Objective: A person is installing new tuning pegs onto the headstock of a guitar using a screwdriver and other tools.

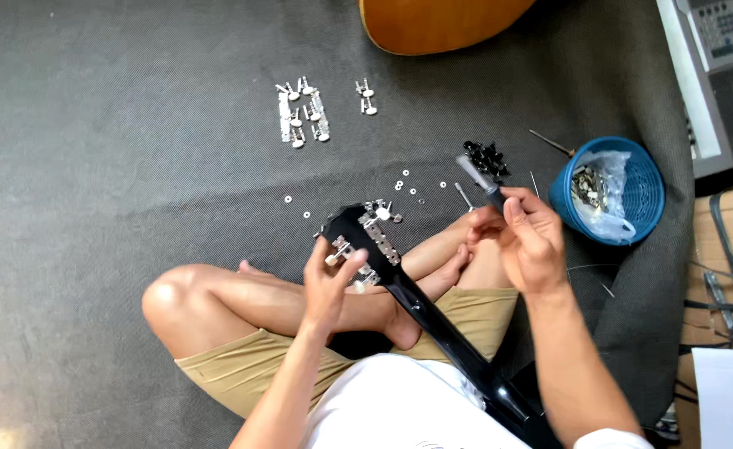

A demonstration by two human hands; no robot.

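Note:
A black guitar neck [441, 328] lies across my crossed legs, its headstock [358, 237] pointing away from me with silver tuning machines on it. My left hand [329, 283] grips the headstock's left side, fingers on a tuner knob. My right hand [529, 237] is raised to the right of the headstock and holds a screwdriver [479, 179] with a grey and black handle. Small silver washers [408, 185] lie scattered on the dark carpet just beyond the headstock.
Loose silver tuner sets [304, 112] lie further out on the carpet. A pile of black parts [487, 156] sits near a blue basket [633, 195] holding a plastic bag. A wooden guitar body [433, 21] is at the top; a keyboard [716, 66] at the right.

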